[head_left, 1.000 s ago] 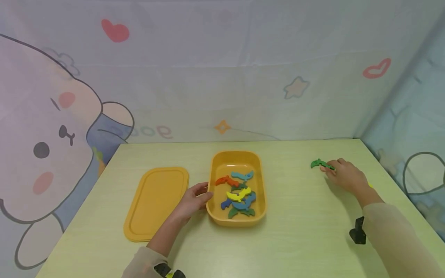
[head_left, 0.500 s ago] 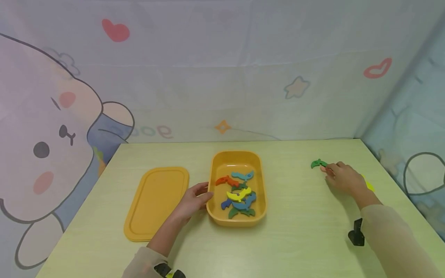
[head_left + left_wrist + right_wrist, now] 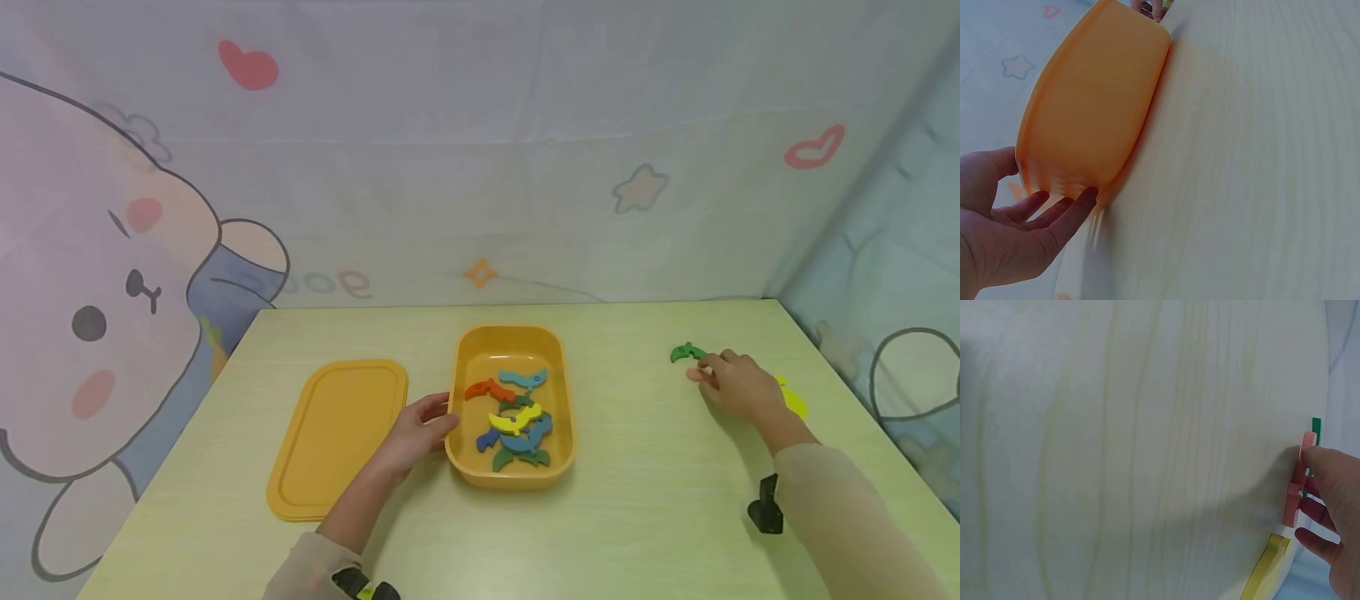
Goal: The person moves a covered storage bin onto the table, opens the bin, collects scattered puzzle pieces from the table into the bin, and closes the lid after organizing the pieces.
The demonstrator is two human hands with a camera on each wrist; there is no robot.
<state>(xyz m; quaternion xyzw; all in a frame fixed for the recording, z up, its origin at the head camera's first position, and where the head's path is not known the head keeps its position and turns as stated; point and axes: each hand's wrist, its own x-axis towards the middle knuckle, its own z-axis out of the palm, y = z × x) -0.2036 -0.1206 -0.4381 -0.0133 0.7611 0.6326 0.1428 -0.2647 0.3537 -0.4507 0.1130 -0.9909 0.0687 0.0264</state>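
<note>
My left hand (image 3: 412, 433) holds the near left side of a yellow plastic box (image 3: 512, 333), thumb at the rim and fingers against the outer wall (image 3: 1085, 112). Inside the box lie several flat, curved toy pieces: orange-red (image 3: 489, 390), light blue (image 3: 523, 379), yellow (image 3: 514, 421), blue and green. Toward the far right, my right hand (image 3: 738, 385) pinches a pink toy piece (image 3: 1297, 481) between thumb and fingers, low over the table. Just beyond it is a green toy piece (image 3: 686, 352), partly hidden by the fingers. A yellow toy piece (image 3: 1266, 569) lies beside the right hand.
A yellow lid (image 3: 341, 433) lies flat on the pale wooden table (image 3: 622, 533), left of the box. Behind the table hangs a printed cloth (image 3: 420, 167), with another cloth (image 3: 907, 275) along the right side.
My right hand has shifted slightly left and toward me, showing more of the pink piece and the yellow piece behind the wrist. The green piece, left hand and box stay put.
</note>
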